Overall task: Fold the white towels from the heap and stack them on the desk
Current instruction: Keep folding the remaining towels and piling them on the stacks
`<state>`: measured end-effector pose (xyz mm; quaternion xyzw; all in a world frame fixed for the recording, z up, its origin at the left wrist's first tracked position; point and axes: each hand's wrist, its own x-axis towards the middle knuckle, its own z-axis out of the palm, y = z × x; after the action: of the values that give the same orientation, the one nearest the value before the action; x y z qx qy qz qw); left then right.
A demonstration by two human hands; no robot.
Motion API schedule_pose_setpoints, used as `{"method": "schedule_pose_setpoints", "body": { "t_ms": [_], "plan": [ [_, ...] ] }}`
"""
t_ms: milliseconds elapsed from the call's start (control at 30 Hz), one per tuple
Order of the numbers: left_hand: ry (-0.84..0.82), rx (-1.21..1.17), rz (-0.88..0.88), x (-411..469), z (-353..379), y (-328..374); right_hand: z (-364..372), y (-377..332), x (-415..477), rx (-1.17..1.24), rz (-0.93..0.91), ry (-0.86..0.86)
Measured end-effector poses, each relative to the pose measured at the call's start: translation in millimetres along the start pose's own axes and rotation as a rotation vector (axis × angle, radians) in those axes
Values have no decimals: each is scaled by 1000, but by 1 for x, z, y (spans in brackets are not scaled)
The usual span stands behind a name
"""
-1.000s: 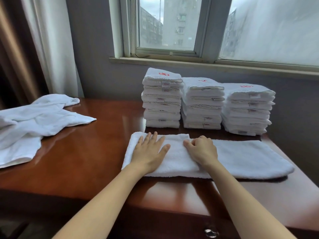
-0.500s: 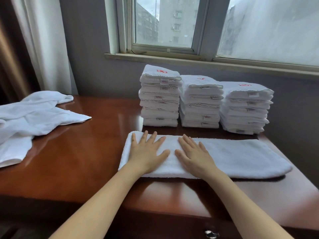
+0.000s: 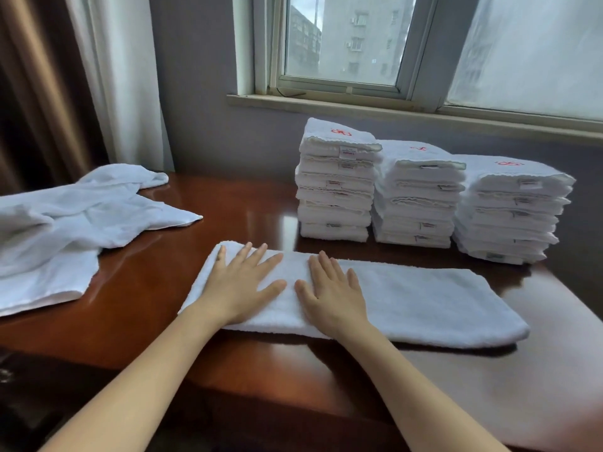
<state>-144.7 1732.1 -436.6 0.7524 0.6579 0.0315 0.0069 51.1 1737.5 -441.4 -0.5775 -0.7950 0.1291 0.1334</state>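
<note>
White terry folded into a long strip, the towel (image 3: 424, 305) lies left to right across the front of the glossy reddish-brown desk (image 3: 146, 288). The left hand (image 3: 243, 285) presses flat on the towel's left end, fingers straight and spread. The right hand (image 3: 332, 291) lies palm down just beside it, the two thumbs close together. Neither hand grasps anything.

Behind the towel three piles of folded towels stand side by side: the left stack (image 3: 336, 190), the middle stack (image 3: 417, 203) and the right stack (image 3: 509, 213), their top towels marked with red embroidery. The unfolded heap (image 3: 65, 216) sprawls at the desk's left side, well apart. A window (image 3: 342, 37) sits above the stacks, with a curtain (image 3: 107, 76) to its left.
</note>
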Motion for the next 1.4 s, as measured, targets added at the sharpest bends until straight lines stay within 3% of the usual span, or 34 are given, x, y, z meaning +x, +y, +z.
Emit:
{"method": "schedule_pose_setpoints", "body": {
  "t_ms": [167,333,567,767,900,1033,1200,1333,1400],
  "plan": [
    [-9,-76,99,7,-6,40,-32,31,-6,220,2,-61],
    [-35,-83,252,26,-6,118,-54,103,-34,-60,115,51],
    [-67,-66,410,52,3,213,-77,170,-55,-162,320,50],
    [-17,-71,407,61,22,231,-91,193,-62,-156,479,98],
    [-7,-66,395,61,24,230,-96,199,-63,-185,490,191],
    [8,-71,402,61,25,230,-118,206,-58,32,564,137],
    [40,-132,402,58,22,230,-136,210,-54,69,612,63],
    [85,-239,435,54,18,231,-145,208,-59,586,569,71],
    [25,-458,416,50,11,234,-151,198,-62,749,498,108]
  ]
}}
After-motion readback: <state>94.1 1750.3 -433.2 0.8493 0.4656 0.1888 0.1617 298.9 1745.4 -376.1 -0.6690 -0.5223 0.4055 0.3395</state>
